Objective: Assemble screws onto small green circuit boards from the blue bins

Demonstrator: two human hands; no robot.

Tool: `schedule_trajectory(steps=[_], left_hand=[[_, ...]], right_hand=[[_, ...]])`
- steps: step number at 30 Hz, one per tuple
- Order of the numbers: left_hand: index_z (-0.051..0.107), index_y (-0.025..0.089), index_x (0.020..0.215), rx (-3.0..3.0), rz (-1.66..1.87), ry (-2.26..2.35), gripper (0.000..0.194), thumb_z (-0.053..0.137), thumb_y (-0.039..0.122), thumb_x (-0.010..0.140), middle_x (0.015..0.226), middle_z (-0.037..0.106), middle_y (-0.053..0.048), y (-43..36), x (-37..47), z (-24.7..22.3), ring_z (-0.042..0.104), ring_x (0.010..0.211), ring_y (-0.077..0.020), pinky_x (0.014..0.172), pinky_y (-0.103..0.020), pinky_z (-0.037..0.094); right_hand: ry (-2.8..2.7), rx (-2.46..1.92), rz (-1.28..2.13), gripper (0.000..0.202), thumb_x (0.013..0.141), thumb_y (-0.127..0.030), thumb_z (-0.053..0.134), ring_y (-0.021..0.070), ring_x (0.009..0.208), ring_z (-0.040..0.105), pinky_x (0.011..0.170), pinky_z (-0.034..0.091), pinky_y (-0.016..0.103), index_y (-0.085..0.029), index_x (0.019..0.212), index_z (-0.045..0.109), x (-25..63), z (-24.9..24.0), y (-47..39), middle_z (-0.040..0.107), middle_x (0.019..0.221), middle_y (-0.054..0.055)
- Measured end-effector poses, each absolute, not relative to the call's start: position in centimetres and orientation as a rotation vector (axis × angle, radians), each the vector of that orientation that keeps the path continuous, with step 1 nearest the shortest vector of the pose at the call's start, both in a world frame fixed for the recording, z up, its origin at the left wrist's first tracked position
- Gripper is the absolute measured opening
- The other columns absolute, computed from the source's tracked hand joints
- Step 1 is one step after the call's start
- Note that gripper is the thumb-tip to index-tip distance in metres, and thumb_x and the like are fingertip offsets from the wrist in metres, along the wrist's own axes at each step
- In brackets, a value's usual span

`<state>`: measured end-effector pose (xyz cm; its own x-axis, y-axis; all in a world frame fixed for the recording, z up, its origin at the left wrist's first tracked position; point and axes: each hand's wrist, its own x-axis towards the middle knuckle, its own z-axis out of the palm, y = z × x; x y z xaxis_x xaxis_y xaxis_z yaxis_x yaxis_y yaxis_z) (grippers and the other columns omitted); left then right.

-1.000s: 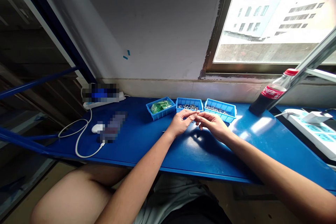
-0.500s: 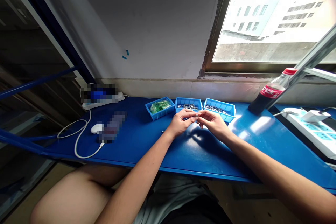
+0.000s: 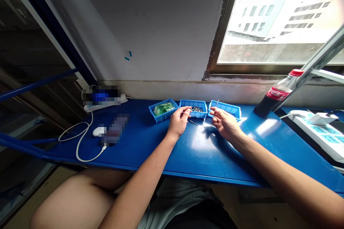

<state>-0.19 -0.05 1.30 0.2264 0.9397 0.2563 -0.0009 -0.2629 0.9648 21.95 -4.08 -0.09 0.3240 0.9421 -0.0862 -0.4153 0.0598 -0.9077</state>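
My left hand (image 3: 178, 124) is closed in a pinch, thumb against forefinger, with a small shiny metal piece (image 3: 190, 109) at the fingertips, too small to name. To its right, my right hand (image 3: 225, 124) pinches a thin metal screw (image 3: 218, 102) that points upward from the fingertips; its other fingers are loosely curled. A gap separates the two hands. Behind them are a middle blue bin (image 3: 193, 115) of small metal parts and a right blue bin (image 3: 233, 111), partly covered by my right hand. On the tabletop between my hands lies a thin dark rod-shaped piece (image 3: 193, 122).
A left blue bin (image 3: 160, 117) holds green-tinted, clear bags or pieces. On the blue table (image 3: 145, 143) stand a cola bottle (image 3: 276, 94) and a white power strip (image 3: 322, 136) at right. A white cable (image 3: 77, 150) and white mouse-like object (image 3: 99, 131) lie at left.
My hands were together on a small metal piece; now they have moved apart, left hand leftward and right hand rightward. The thin dark piece between them has come into view.
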Motion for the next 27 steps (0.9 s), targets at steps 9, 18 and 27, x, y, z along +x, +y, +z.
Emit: schedule_trajectory(steps=[9, 18, 27], left_hand=[[0.078, 0.017, 0.115, 1.441, 1.375, 0.92, 0.033, 0.057, 0.042, 0.106, 0.105, 0.077, -0.01, 0.3, -0.7, 1.4, 0.069, 0.086, -0.0164, 0.065, -0.023, 0.051], [0.078, 0.017, 0.113, 1.48, 1.29, 0.94, 0.035, 0.057, 0.044, 0.105, 0.104, 0.077, -0.01, 0.2, -0.4, 1.2, 0.069, 0.087, -0.0175, 0.063, -0.022, 0.051], [0.079, 0.018, 0.11, 1.603, 1.195, 0.958, 0.033, 0.056, 0.041, 0.106, 0.1, 0.08, -0.008, 0.0, -0.1, 0.4, 0.072, 0.085, -0.018, 0.074, -0.027, 0.057]], right_hand=[[-1.629, -1.265, 0.672, 0.025, 0.098, -0.05, 0.073, 0.0266, 0.092, 0.077, 0.069, 0.065, 0.037, -0.027, 0.105, 0.081, 20.8, -0.8, -5.0, 0.081, 0.107, 0.009], [-2.238, -1.126, 0.099, 0.026, 0.106, -0.023, 0.058, 0.0304, 0.108, 0.073, 0.098, 0.063, 0.049, -0.026, 0.113, 0.083, 20.6, -2.1, -4.1, 0.081, 0.117, 0.009], [-2.283, -1.211, 0.021, 0.022, 0.103, -0.016, 0.057, 0.0285, 0.098, 0.073, 0.09, 0.062, 0.043, -0.022, 0.109, 0.078, 20.2, -1.4, -4.1, 0.08, 0.103, 0.01]])
